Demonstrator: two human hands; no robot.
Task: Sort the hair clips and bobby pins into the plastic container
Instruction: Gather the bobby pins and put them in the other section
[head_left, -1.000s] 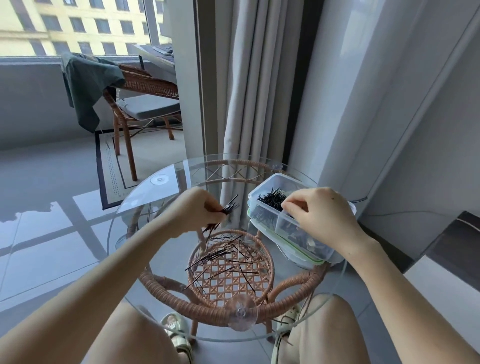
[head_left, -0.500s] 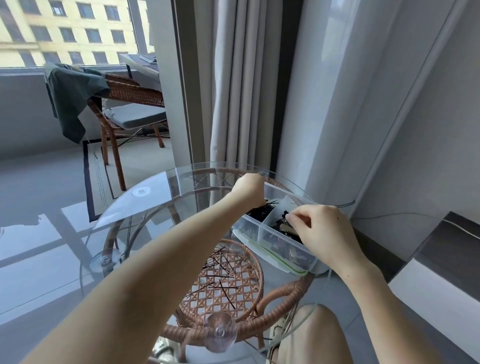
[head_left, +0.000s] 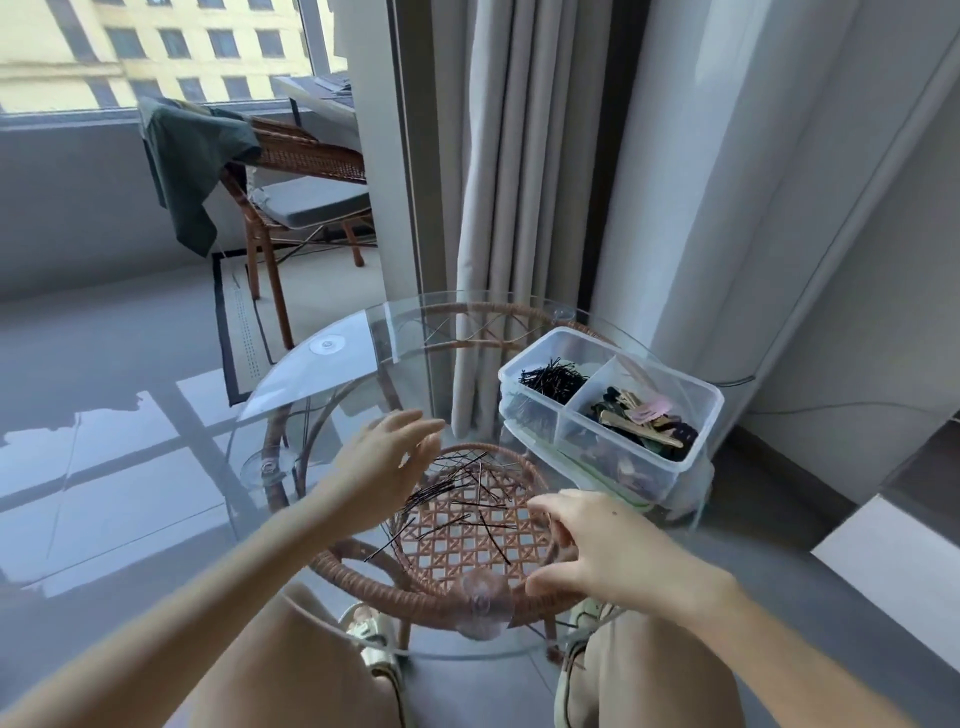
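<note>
A clear plastic container (head_left: 691, 441) with two compartments stands at the right of the round glass table (head_left: 332, 364). Its left compartment holds black bobby pins (head_left: 550, 382); its right one holds coloured hair clips (head_left: 641, 421). Several loose bobby pins (head_left: 467, 499) lie scattered on the glass in the middle. My left hand (head_left: 387, 467) hovers at their left edge, fingers spread and empty. My right hand (head_left: 587, 545) is at their right edge, fingers curled down toward the glass, with nothing visibly in it.
A rattan frame (head_left: 395, 587) with a woven shelf shows through the glass. A grey curtain (head_left: 498, 208) hangs behind the table, a wall to the right. A rattan chair (head_left: 306, 171) with a green cloth stands far left. My knees are under the near edge.
Both hands have pulled back from the container to the loose pins in the middle. The bundle of pins that the left hand carried is now gone from it.
</note>
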